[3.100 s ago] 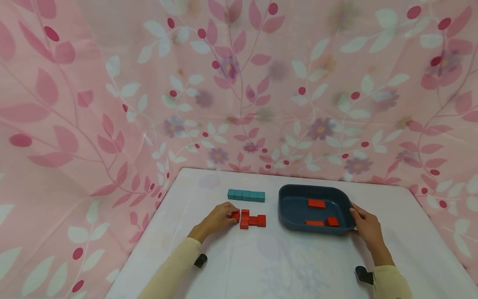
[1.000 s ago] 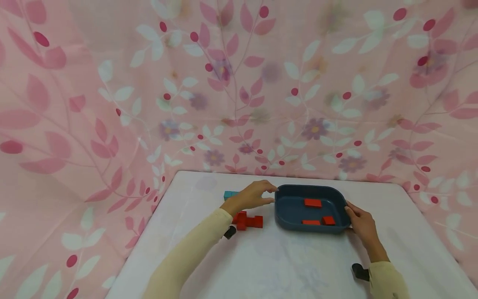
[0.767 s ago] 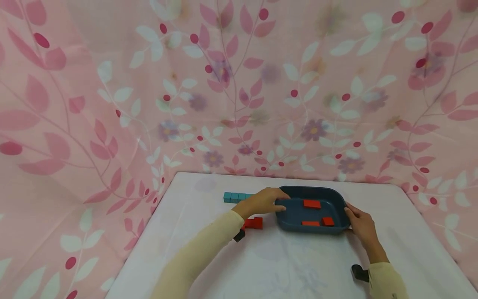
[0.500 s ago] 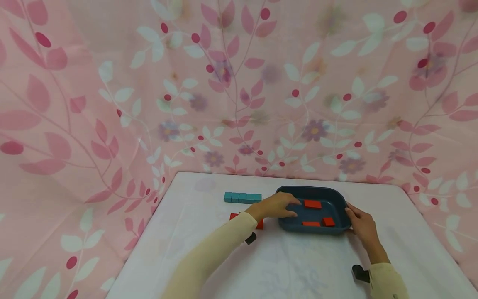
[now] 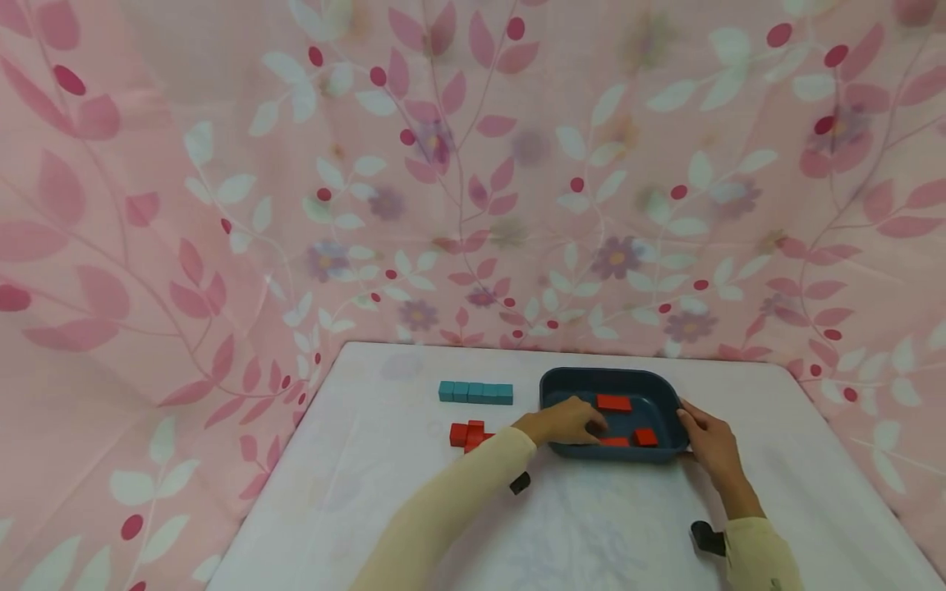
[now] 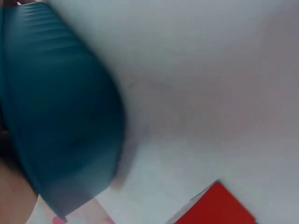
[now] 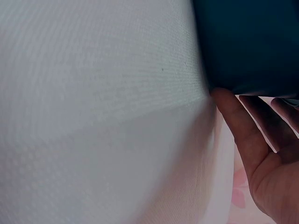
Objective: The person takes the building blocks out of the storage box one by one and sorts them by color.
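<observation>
In the tray [image 5: 636, 454], we see the front red block [image 5: 615, 442] lying left-to-right beside the nearer left hand [image 5: 569, 421] (pinching or not, we cannot tell), the right hand [image 5: 714, 443] gripping the tray's right end.

I seem to be somewhere indoors and screened off (home or studio, I cannot tell which): leafy pink floral drapery [image 5: 517, 197] hangs beyond my right hand [image 5: 715, 447], and a white cloth-covered table [image 5: 613, 525] spreads beneath it.
</observation>
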A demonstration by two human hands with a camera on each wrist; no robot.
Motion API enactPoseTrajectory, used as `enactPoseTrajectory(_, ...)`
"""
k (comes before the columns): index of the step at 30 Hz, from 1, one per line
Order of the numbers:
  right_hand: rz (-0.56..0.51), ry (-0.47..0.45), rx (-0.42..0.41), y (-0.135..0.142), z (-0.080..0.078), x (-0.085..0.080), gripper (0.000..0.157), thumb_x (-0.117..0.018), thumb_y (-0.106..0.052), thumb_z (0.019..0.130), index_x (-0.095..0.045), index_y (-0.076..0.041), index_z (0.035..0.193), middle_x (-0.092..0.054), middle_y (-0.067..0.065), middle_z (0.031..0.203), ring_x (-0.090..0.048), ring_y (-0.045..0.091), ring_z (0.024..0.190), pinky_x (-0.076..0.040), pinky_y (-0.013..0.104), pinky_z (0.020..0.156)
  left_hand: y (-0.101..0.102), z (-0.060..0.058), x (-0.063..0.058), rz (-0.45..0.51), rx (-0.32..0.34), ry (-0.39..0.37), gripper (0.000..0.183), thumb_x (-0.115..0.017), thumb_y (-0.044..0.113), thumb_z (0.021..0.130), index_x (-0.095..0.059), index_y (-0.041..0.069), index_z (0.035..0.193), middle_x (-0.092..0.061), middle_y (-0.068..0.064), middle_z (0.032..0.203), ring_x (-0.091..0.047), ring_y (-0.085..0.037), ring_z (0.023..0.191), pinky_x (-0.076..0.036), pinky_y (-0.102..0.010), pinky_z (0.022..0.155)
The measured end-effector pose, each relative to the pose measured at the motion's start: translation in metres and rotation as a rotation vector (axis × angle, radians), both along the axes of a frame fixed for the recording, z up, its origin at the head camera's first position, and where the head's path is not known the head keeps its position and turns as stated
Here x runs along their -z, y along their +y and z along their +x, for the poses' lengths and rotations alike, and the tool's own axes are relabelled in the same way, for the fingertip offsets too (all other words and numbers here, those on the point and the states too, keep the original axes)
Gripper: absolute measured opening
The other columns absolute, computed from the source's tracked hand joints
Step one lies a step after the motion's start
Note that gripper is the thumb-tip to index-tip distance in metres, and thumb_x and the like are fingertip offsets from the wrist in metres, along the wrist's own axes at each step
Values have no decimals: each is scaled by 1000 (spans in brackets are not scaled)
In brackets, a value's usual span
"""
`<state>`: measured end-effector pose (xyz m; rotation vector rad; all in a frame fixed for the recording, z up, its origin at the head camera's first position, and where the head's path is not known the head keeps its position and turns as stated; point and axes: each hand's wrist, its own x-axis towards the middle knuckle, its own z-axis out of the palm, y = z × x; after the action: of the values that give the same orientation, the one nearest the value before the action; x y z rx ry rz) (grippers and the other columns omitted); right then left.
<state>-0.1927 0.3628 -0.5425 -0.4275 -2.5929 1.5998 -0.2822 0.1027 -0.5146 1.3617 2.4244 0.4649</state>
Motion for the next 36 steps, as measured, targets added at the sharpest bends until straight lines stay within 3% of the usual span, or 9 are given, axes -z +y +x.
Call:
enactPoseTrajectory(10,30,27,6,1,-2,0,59,-42,-47,102,-37,-12,150,-33,28,148,-42,41,128,-58,38,72,9,-3,11,25,-45,-43,27,-71,21,91,-72,20,118,-65,16,105,-53,4,90,-42,-7,82)
enactPoseTrajectory(19,7,3,2,0,0,0,60,-42,-47,102,-35,-12,150,-31,28,149,-41,41,129,-58,38,73,11,2,15,7,-162,-69,31,-74,16,88,-72,24,118,-63,17,101,-51,-1,90,-45,-13,83)
enactPoseTrajectory(29,27,10,5,-4,1,-2,59,-42,-45,103,-36,-10,149,-33,29,147,-43,41,126,-58,38,73,11,6,15,-22,-193,25,31,-75,19,87,-72,21,118,-65,13,101,-52,-1,88,-47,-14,85)
enactPoseTrajectory(36,42,14,-3,-1,2,-1,59,-42,-46,102,-37,-11,149,-34,29,147,-42,40,127,-58,35,72,10,9,14,40,-208,173,30,-70,23,92,-70,17,121,-65,9,109,-54,-4,95,-45,-16,91)
